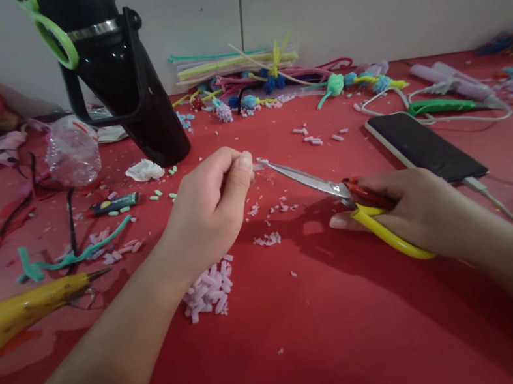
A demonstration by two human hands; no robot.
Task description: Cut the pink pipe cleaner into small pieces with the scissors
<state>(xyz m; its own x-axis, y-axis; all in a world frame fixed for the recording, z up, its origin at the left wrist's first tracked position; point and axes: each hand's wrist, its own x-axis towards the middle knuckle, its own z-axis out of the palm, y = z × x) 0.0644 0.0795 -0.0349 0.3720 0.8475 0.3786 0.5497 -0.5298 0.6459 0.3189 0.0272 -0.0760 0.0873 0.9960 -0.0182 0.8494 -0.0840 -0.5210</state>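
My left hand (218, 202) is closed in a pinch, thumb pressed against the curled fingers. A tiny pale bit shows just beyond the fingertips, but what the fingers hold is too small to name. In my right hand (421, 209) is a pair of scissors (308, 179) with red and yellow handles. The scissors' blades look nearly closed, and their tip points at the left fingertips, close to the pale bit. Below the blades lie fine lilac trimmings (267, 239). A pile of short lilac pieces (209, 290) sits by my left wrist, partly hidden by it.
A black tumbler (141, 100) stands behind my left hand. On the left lies a yellow glue gun (29, 310). A phone (422, 146) with a white cable lies beyond my right hand. Bundled pipe cleaners (234, 63) lie along the wall on the red tabletop (324, 352).
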